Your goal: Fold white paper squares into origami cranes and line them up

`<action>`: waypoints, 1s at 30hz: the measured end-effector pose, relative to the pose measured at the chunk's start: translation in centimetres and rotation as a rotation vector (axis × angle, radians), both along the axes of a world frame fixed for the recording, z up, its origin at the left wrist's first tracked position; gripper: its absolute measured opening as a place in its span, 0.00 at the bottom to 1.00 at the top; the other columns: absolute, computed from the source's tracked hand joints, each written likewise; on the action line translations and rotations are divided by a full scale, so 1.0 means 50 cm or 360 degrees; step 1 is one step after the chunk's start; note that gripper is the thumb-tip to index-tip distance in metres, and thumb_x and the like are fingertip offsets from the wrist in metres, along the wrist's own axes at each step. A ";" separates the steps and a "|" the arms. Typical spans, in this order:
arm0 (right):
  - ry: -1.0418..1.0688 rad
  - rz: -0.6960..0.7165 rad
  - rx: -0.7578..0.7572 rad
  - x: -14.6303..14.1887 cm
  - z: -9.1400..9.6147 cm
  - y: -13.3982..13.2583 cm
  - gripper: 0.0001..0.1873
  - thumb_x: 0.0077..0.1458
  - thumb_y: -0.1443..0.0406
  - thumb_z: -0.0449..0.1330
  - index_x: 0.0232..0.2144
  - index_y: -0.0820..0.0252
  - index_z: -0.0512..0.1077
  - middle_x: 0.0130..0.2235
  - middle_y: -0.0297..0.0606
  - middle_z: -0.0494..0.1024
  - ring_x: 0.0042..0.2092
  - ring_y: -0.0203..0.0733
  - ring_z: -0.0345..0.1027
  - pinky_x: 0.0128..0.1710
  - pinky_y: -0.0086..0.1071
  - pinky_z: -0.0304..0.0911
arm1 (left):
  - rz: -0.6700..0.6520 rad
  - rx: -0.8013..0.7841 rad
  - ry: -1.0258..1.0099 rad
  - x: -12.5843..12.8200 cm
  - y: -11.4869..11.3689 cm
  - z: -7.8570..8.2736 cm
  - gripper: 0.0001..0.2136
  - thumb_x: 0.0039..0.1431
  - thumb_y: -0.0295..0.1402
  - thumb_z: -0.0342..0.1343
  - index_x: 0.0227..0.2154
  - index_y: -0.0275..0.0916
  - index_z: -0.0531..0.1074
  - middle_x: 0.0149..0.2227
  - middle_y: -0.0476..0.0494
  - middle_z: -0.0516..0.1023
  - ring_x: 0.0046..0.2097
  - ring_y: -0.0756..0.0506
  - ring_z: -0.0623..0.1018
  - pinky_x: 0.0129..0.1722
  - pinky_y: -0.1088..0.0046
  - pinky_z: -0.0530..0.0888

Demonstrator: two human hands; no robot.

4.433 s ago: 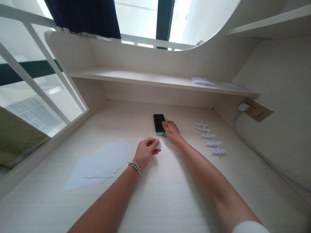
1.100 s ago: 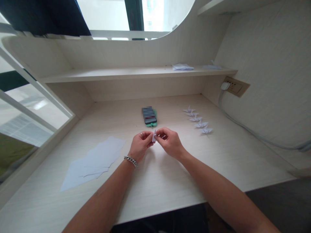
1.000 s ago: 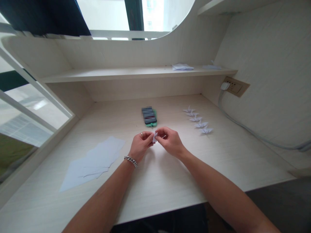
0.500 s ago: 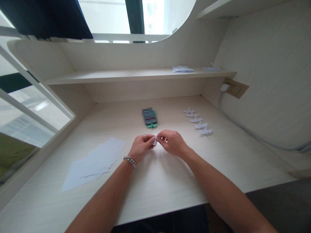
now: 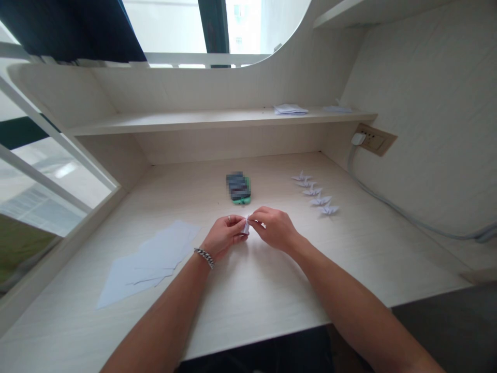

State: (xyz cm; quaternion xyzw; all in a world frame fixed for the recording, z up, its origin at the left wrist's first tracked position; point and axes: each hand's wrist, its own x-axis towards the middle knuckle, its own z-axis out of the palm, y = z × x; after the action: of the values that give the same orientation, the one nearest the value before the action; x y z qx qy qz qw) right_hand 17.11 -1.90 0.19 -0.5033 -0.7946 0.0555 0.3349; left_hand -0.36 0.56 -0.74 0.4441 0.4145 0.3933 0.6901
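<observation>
A small piece of folded white paper [image 5: 246,227] is held between both hands above the middle of the desk. My left hand [image 5: 225,234], with a ring and a chain bracelet, pinches it from the left. The thumb and fingertips of my right hand [image 5: 273,227] close on its upper right edge. Fingers cover much of the paper, so its exact shape is hard to make out. To the right, several white paper cranes [image 5: 311,191] stand in a slanting row.
White paper sheets [image 5: 149,259] lie overlapping on the desk at left. A blurred dark and green object [image 5: 239,188] sits beyond my hands. Folded papers [image 5: 290,109] rest on the shelf [image 5: 194,124]. A grey cable [image 5: 404,211] runs from the wall socket [image 5: 376,140] down the right side.
The paper between my hands has turned slightly and shows more of its folded side. My left hand has shifted a little left and down; the right hand stays pinched near the top.
</observation>
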 end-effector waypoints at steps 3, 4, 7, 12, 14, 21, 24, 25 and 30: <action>0.0050 -0.0005 0.0041 -0.002 -0.003 0.002 0.10 0.60 0.64 0.56 0.35 0.53 0.77 0.39 0.34 0.80 0.37 0.37 0.72 0.37 0.28 0.60 | -0.0030 -0.0017 -0.0019 -0.002 0.001 0.001 0.18 0.37 0.40 0.73 0.26 0.33 0.74 0.28 0.45 0.75 0.30 0.51 0.73 0.31 0.73 0.73; 0.0063 -0.0006 0.0055 -0.003 -0.004 0.002 0.09 0.60 0.64 0.56 0.35 0.53 0.77 0.39 0.34 0.80 0.37 0.37 0.72 0.36 0.28 0.59 | -0.0038 -0.0022 -0.0022 -0.003 0.002 0.001 0.18 0.37 0.40 0.72 0.26 0.33 0.75 0.28 0.45 0.75 0.30 0.51 0.73 0.31 0.73 0.73; 0.0079 -0.0008 0.0092 -0.005 -0.007 0.004 0.08 0.59 0.65 0.56 0.34 0.54 0.77 0.37 0.34 0.80 0.36 0.37 0.71 0.36 0.28 0.59 | -0.0049 -0.0023 -0.0033 -0.004 0.002 0.002 0.17 0.38 0.39 0.72 0.26 0.32 0.76 0.28 0.44 0.75 0.31 0.50 0.74 0.32 0.73 0.73; 0.0067 0.0003 0.0117 -0.007 -0.009 0.004 0.08 0.59 0.66 0.56 0.34 0.53 0.76 0.37 0.34 0.80 0.36 0.37 0.71 0.35 0.28 0.58 | -0.0046 0.0006 -0.0080 -0.004 0.002 0.001 0.15 0.39 0.38 0.72 0.25 0.32 0.76 0.28 0.43 0.76 0.32 0.50 0.74 0.34 0.74 0.74; 0.0061 0.0016 0.0119 -0.006 -0.010 0.003 0.08 0.60 0.66 0.56 0.34 0.53 0.76 0.37 0.35 0.80 0.37 0.37 0.71 0.36 0.28 0.58 | -0.0046 0.0008 -0.0093 -0.005 0.002 0.002 0.15 0.40 0.37 0.72 0.26 0.32 0.77 0.29 0.43 0.77 0.32 0.50 0.75 0.34 0.74 0.74; 0.0010 0.0030 0.0158 -0.007 -0.013 0.006 0.09 0.61 0.64 0.55 0.34 0.53 0.76 0.38 0.35 0.80 0.38 0.37 0.72 0.37 0.27 0.60 | -0.0030 -0.0007 -0.0115 -0.002 -0.001 0.005 0.16 0.38 0.37 0.73 0.27 0.32 0.77 0.29 0.42 0.78 0.32 0.49 0.76 0.34 0.73 0.74; 0.0009 0.0008 0.0191 -0.008 -0.014 0.007 0.10 0.61 0.64 0.55 0.34 0.53 0.77 0.38 0.35 0.80 0.39 0.37 0.73 0.37 0.27 0.61 | 0.0025 0.0027 -0.0146 0.004 -0.003 0.004 0.16 0.37 0.37 0.73 0.27 0.32 0.77 0.29 0.43 0.78 0.31 0.50 0.76 0.34 0.74 0.74; 0.0014 -0.0003 0.0206 -0.008 -0.015 0.007 0.10 0.61 0.64 0.55 0.34 0.53 0.77 0.39 0.35 0.80 0.40 0.37 0.73 0.37 0.27 0.61 | 0.0046 0.0044 -0.0158 0.007 -0.003 0.004 0.16 0.37 0.37 0.73 0.27 0.32 0.77 0.28 0.43 0.78 0.31 0.50 0.76 0.34 0.74 0.74; 0.0116 -0.0052 0.0274 -0.015 -0.023 0.007 0.11 0.61 0.63 0.54 0.35 0.52 0.78 0.40 0.35 0.80 0.40 0.37 0.73 0.38 0.27 0.62 | 0.0131 0.0134 -0.0208 0.019 -0.002 -0.001 0.15 0.40 0.37 0.72 0.28 0.32 0.77 0.30 0.45 0.78 0.33 0.51 0.75 0.37 0.73 0.74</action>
State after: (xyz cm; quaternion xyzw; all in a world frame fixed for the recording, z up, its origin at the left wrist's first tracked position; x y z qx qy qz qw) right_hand 16.36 -1.54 -0.95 -0.4832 -0.7754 -0.0003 0.4065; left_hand 0.59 0.44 -0.77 0.4288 0.3694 0.4665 0.6797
